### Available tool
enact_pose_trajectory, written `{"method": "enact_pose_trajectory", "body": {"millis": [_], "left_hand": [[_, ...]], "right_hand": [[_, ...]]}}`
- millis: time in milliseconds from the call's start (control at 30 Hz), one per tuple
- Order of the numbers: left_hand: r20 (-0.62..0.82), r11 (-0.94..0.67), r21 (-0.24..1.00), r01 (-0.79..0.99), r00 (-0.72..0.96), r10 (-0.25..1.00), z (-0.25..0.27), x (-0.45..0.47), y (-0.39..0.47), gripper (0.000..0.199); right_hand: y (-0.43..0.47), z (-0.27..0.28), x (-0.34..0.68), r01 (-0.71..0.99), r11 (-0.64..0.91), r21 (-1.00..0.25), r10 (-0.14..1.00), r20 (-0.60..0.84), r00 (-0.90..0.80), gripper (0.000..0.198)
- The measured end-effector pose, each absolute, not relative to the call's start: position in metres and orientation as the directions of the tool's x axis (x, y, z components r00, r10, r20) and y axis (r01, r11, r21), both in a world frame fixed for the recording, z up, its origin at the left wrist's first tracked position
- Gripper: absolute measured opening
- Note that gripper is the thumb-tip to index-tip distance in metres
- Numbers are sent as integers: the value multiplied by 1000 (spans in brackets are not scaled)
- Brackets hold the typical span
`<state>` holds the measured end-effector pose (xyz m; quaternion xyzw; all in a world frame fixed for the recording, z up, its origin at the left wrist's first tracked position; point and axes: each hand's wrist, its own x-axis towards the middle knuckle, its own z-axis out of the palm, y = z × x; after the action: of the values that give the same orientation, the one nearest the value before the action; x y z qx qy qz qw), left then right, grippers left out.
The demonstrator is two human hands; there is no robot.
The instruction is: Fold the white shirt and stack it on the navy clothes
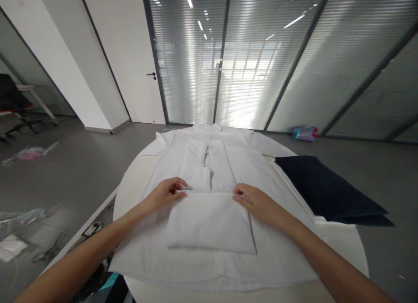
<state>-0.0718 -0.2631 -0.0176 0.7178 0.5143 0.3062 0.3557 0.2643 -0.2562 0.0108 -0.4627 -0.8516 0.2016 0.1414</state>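
A white short-sleeved garment [277,176] lies spread over a round white table [351,250], its collar end far from me. On top of it rests a smaller folded white garment [210,222], with two panels split by a gap at its far part and a flap turned over toward me. My left hand [168,192] is closed in a pinch at the left end of the flap's far edge. At the right end of that edge, my right hand [253,200] also pinches the cloth between thumb and fingers.
A folded dark navy cloth [326,187] lies at the table's right and overhangs its edge, with white cloth under it. Clear plastic wrapping [22,220] and cables lie on the floor at left. A blue-and-pink package [305,133] sits by the glass wall.
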Motion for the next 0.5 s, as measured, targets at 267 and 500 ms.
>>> {"method": "enact_pose_trajectory", "body": {"millis": [267,500], "left_hand": [[244,-378,656,654,289,926,-7,-75,-232,31],[190,-225,369,902,164,968,18,-75,-101,33]], "right_hand": [[-243,11,260,766,529,-365,844,134,-519,9],[-119,26,240,840,401,-366,916,173,-362,14]]}}
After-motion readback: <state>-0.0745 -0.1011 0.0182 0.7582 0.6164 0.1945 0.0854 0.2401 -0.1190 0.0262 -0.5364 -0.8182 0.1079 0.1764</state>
